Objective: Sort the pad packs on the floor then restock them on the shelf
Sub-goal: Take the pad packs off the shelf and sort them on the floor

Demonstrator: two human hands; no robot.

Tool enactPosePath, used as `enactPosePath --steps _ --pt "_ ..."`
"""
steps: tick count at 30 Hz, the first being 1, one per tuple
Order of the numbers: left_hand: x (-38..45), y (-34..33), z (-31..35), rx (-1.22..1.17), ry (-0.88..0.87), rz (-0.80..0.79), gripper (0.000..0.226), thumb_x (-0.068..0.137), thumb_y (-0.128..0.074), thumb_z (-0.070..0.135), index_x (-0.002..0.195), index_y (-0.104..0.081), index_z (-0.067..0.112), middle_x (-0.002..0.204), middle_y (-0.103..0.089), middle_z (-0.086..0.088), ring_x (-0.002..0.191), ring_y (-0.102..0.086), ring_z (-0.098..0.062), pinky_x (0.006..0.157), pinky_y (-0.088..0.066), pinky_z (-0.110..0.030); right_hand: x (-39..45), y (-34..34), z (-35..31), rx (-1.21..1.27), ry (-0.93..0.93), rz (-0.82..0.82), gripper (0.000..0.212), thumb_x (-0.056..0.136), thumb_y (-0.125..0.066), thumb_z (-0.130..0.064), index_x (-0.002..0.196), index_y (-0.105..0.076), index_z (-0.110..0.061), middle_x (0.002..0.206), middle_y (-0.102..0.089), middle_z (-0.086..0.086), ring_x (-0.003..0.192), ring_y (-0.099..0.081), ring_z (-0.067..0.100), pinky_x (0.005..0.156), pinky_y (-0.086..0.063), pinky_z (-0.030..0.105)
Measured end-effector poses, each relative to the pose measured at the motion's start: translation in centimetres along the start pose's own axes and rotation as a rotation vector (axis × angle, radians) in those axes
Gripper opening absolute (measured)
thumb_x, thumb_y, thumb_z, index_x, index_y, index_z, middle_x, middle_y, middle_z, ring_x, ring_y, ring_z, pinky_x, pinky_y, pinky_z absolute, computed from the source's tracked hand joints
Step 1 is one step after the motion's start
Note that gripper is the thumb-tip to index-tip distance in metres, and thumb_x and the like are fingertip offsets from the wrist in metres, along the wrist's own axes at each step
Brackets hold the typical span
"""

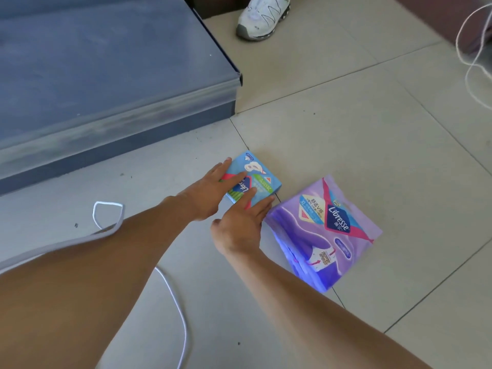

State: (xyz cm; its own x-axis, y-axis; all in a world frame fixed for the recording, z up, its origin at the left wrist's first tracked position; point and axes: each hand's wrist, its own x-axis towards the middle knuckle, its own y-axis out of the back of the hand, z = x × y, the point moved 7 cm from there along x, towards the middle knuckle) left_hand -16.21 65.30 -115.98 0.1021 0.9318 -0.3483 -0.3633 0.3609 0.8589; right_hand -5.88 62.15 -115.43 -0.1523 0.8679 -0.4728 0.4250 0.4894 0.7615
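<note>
**Fingers flat on blue pack, both hands**

Fingers point(234, 179) of left hand point(210, 193) straight, slightly spread, lying on blue pad pack point(262, 179). Right hand point(243, 225) fingers also straight, touching the pack's near edge. Blue pack lies flat on floor point(372, 134), just beside purple pad pack point(324, 230), which sits at its 4 o'clock. Grey shelf point(106, 62) at 10 o'clock from the packs. White sneaker point(262, 17) at 12. White cord point(175, 296) under the arms.
</note>
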Motion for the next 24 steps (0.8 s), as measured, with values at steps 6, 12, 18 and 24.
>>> enactPosePath --steps 6,12,18,24 --pt "-4.1 4.8 1.8 0.131 0.249 -0.034 0.103 0.091 -0.062 0.02 0.151 0.021 0.032 0.156 0.033 -0.004 0.148 0.009 -0.035 0.105 -0.041 -0.042 -2.5 4.9 -4.2 -0.055 0.073 -0.146 0.09 0.097 -0.052 -0.031 0.152 0.015 -0.007 0.156 0.018 0.029 0.148 0.01 0.04 0.12 -0.018 0.044" --pt "-14.3 19.3 4.8 0.038 0.412 0.1 0.076 0.098 -0.049 0.026 0.154 0.002 0.029 0.161 0.013 -0.01 0.149 0.001 -0.033 0.111 -0.034 -0.045 -10.5 17.7 -13.7 -0.442 0.433 -0.158 0.072 0.095 -0.05 -0.017 0.154 -0.009 -0.011 0.16 -0.011 0.015 0.144 -0.023 0.031 0.107 -0.034 0.038" --pt "-27.4 35.9 7.5 0.009 0.524 0.205 0.068 0.099 -0.044 0.032 0.155 -0.005 0.031 0.162 0.009 -0.006 0.149 0.008 -0.03 0.119 -0.011 -0.041 -21.7 29.9 -26.2 -0.655 0.711 -0.079 0.063 0.098 -0.043 -0.031 0.152 -0.017 -0.014 0.158 -0.016 0.01 0.14 -0.026 0.032 0.108 -0.033 0.04" --pt "-40.9 51.0 6.7 0.059 0.685 0.265 0.068 0.095 -0.046 0.039 0.154 -0.012 0.037 0.163 0.001 -0.003 0.149 -0.001 -0.03 0.121 -0.01 -0.042 -31.4 39.2 -40.2 -0.67 0.887 -0.004 0.064 0.096 -0.045 -0.038 0.152 -0.021 -0.016 0.157 -0.02 0.011 0.142 -0.025 0.031 0.111 -0.029 0.041"
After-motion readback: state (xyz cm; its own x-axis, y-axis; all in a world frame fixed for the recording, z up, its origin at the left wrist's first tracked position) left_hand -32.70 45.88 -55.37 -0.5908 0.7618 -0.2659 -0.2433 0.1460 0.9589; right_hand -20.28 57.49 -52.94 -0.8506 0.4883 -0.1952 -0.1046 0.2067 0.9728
